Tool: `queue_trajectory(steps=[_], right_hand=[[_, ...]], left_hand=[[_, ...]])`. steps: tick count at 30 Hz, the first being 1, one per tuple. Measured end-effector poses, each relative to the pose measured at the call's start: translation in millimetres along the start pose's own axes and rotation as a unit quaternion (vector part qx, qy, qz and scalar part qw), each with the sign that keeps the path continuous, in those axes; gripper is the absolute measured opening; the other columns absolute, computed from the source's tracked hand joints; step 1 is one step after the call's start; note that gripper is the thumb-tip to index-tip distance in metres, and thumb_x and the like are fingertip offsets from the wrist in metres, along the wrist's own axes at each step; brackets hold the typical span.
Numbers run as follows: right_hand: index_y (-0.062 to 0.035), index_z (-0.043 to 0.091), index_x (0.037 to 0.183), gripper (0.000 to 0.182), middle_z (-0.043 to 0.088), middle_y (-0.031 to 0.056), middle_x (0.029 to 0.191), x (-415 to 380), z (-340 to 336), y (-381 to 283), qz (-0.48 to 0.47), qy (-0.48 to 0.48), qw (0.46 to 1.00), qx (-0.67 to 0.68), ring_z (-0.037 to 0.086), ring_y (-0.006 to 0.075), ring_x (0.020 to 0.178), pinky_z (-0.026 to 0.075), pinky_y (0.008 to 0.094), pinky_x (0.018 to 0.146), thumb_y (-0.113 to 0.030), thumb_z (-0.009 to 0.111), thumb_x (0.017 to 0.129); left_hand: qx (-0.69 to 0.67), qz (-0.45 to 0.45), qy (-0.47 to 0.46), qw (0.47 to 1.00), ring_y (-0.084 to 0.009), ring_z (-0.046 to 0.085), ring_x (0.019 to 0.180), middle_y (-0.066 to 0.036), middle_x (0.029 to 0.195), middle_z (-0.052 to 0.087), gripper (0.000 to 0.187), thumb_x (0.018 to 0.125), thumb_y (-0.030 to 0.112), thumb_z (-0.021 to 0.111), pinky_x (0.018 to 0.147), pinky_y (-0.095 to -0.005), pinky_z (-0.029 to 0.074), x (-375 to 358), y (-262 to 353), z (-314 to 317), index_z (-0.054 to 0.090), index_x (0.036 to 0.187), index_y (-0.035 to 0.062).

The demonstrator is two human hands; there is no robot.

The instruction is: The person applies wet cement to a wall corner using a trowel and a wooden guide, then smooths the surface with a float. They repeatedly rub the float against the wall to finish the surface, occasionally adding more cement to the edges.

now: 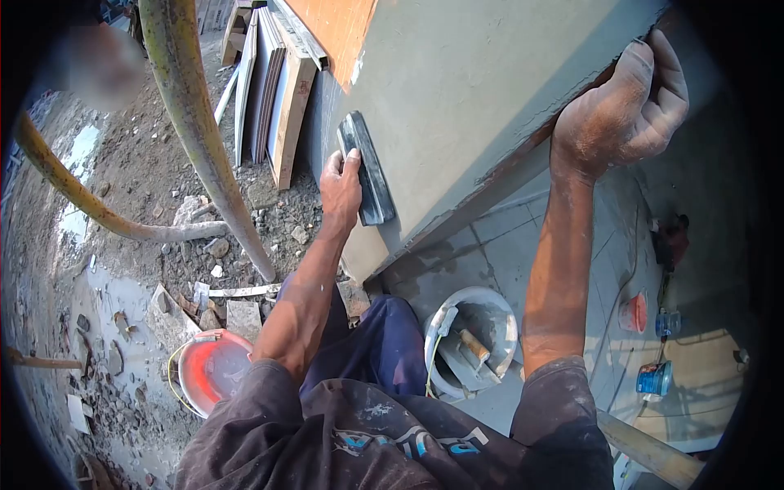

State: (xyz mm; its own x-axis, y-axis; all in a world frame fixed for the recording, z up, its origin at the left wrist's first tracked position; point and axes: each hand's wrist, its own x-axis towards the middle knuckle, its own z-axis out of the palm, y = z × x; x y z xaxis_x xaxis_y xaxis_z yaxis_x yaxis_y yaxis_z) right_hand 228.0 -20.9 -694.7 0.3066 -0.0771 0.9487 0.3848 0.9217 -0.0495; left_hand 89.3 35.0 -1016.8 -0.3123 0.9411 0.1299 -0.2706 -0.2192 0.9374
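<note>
My left hand is closed on a dark, flat plastering float, which lies against the grey plastered wall. The wall is smooth and damp-looking, with a ragged mortar edge along its right side. Up at that edge, my right hand is closed, with thumb and fingertips together near the corner; whatever they pinch cannot be made out. A white bucket with grey mix on its walls stands below, near my legs, and a wooden-handled trowel lies in it.
At my left stands a red-rimmed bucket of greyish liquid among rubble. Yellowish poles cross the left side. Boards lean by the wall. On the tiled floor at right sit a red bucket and a blue container.
</note>
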Motion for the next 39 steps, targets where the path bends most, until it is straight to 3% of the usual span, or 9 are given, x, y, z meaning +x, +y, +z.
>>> queue_trajectory(steps=[5, 9, 12, 19, 23, 27, 29, 35, 39], right_hand=[[0.0107, 0.055, 0.112, 0.032, 0.062, 0.0163, 0.106, -0.3, 0.5, -0.4, -0.004, 0.008, 1.0, -0.001, 0.064, 0.0193, 0.094, 0.055, 0.0278, 0.087, -0.011, 0.062, 0.09], [0.0107, 0.055, 0.112, 0.03, 0.063, 0.0159, 0.106, -0.9, 3.7, -2.8, -0.004, 0.012, 1.0, 0.003, 0.064, 0.0192, 0.095, 0.055, 0.0282, 0.087, -0.009, 0.061, 0.091], [0.0105, 0.055, 0.113, 0.029, 0.063, 0.016, 0.107, -1.2, 1.9, -3.2, -0.008, 0.007, 1.0, -0.018, 0.065, 0.0196, 0.095, 0.057, 0.0274, 0.085, -0.008, 0.06, 0.091], [0.01, 0.055, 0.114, 0.029, 0.063, 0.0164, 0.106, 0.4, -3.6, 1.4, -0.026, -0.018, 0.999, -0.006, 0.066, 0.0205, 0.093, 0.058, 0.0282, 0.085, -0.009, 0.059, 0.092], [0.0101, 0.051, 0.114, 0.035, 0.061, 0.0172, 0.106, 1.4, -5.0, 3.0, -0.026, -0.025, 0.999, 0.0, 0.066, 0.0212, 0.095, 0.058, 0.0283, 0.088, -0.012, 0.061, 0.09], [0.0104, 0.051, 0.114, 0.034, 0.06, 0.0176, 0.106, 0.3, -3.7, 0.7, -0.016, -0.033, 0.999, 0.009, 0.066, 0.0216, 0.095, 0.058, 0.0291, 0.087, -0.012, 0.061, 0.089], [0.0107, 0.051, 0.114, 0.035, 0.06, 0.0177, 0.107, 2.0, -4.9, 2.8, -0.032, -0.037, 0.999, 0.009, 0.066, 0.0217, 0.095, 0.059, 0.0291, 0.087, -0.011, 0.061, 0.089], [0.0104, 0.056, 0.113, 0.03, 0.063, 0.0155, 0.106, 0.9, -5.6, 3.3, -0.026, -0.022, 0.999, 0.0, 0.067, 0.0207, 0.091, 0.061, 0.0288, 0.082, -0.011, 0.061, 0.093], [0.0106, 0.056, 0.113, 0.03, 0.063, 0.0157, 0.107, 0.9, -5.3, 5.3, -0.033, -0.021, 0.999, 0.005, 0.067, 0.0207, 0.093, 0.06, 0.0284, 0.083, -0.011, 0.06, 0.093]], left_hand=[[0.045, 0.177, -0.065, 0.981, -0.0185, 0.058, 0.092, -0.015, 0.106, 0.062, 0.046, 0.096, 0.028, 0.064, 0.083, -0.0327, 0.048, -51.0, 108.4, 28.2, 0.056, 0.128, -0.0045], [0.142, 0.24, -0.129, 0.952, -0.0258, 0.058, 0.099, -0.016, 0.109, 0.057, 0.045, 0.093, 0.018, 0.067, 0.088, -0.0359, 0.047, -146.0, 43.0, -6.2, 0.054, 0.13, -0.0051], [0.085, 0.016, -0.039, 0.996, -0.0275, 0.057, 0.098, -0.017, 0.106, 0.056, 0.045, 0.093, 0.016, 0.066, 0.088, -0.0366, 0.046, -176.5, -15.9, -12.8, 0.053, 0.13, -0.0056], [0.197, 0.091, 0.004, 0.976, -0.0265, 0.058, 0.097, -0.016, 0.107, 0.057, 0.043, 0.097, 0.022, 0.062, 0.088, -0.0373, 0.047, -61.2, -24.5, -17.1, 0.054, 0.131, -0.0034], [0.041, -0.09, 0.034, 0.995, -0.0152, 0.06, 0.081, -0.011, 0.094, 0.068, 0.042, 0.098, 0.032, 0.06, 0.077, -0.0337, 0.049, -16.8, -80.8, -35.2, 0.06, 0.12, -0.0035], [0.043, -0.362, 0.077, 0.928, -0.0275, 0.066, 0.095, -0.022, 0.108, 0.068, 0.053, 0.095, 0.038, 0.059, 0.083, -0.0391, 0.05, -39.0, -185.3, -54.1, 0.06, 0.119, -0.009], [0.112, -0.435, 0.138, 0.883, -0.0345, 0.066, 0.104, -0.027, 0.116, 0.066, 0.059, 0.094, 0.04, 0.06, 0.088, -0.0416, 0.05, -71.1, -155.8, -39.0, 0.058, 0.121, -0.0119], [0.076, -0.347, 0.149, 0.923, -0.0314, 0.064, 0.109, -0.023, 0.123, 0.064, 0.054, 0.097, 0.036, 0.059, 0.091, -0.04, 0.048, -105.9, -127.5, -38.2, 0.056, 0.128, -0.0073], [-0.12, -0.194, 0.114, 0.967, -0.0158, 0.061, 0.098, -0.009, 0.109, 0.066, 0.035, 0.104, 0.026, 0.049, 0.086, -0.0301, 0.047, -124.6, -57.4, -48.4, 0.059, 0.122, -0.0016]])
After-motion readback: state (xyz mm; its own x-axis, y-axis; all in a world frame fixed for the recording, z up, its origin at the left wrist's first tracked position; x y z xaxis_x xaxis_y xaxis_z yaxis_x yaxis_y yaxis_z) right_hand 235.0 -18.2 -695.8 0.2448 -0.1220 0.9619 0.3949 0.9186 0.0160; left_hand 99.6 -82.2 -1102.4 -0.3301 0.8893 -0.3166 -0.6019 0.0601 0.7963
